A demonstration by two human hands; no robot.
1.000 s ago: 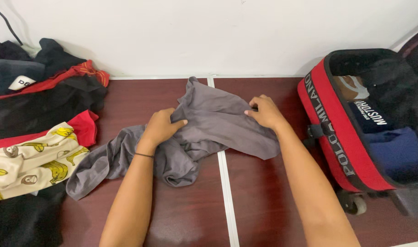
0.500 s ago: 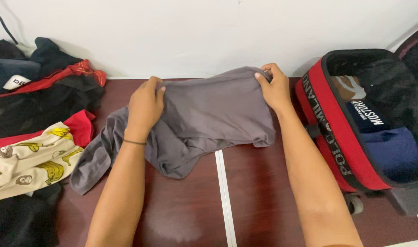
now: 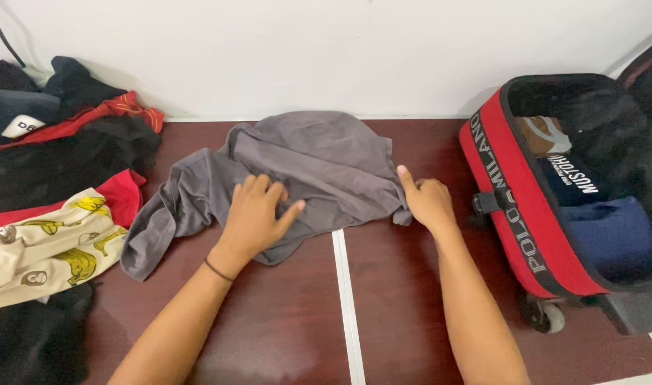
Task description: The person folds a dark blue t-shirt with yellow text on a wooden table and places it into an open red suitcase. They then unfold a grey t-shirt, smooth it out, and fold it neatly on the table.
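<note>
The grey T-shirt (image 3: pixel 319 160) lies spread and rumpled across the middle of the dark red-brown surface (image 3: pixel 283 321), its upper edge close to the white wall (image 3: pixel 304 50) and one sleeve trailing off toward the left. To the left of it sits a heap of clothes (image 3: pixel 48 150), mostly black with red pieces, and at the near end of that heap a cream garment printed with yellow bananas (image 3: pixel 48 249) lies just beside the shirt's trailing sleeve. On the right, apart from the shirt, an open red and black suitcase (image 3: pixel 525 207) stands on small wheels, with a dark blue folded garment (image 3: pixel 614 235) and other folded items packed inside. A pale seam strip (image 3: pixel 344 299) runs down the surface from under the shirt's lower edge. The left hand (image 3: pixel 258 214) rests flat on the shirt's lower middle, fingers spread and gripping nothing, a thin black band (image 3: pixel 217 269) round the wrist. The right hand (image 3: pixel 425 199) is loosely curled at the shirt's lower right corner, fingertips touching the cloth; whether it pinches the fabric cannot be told.
</note>
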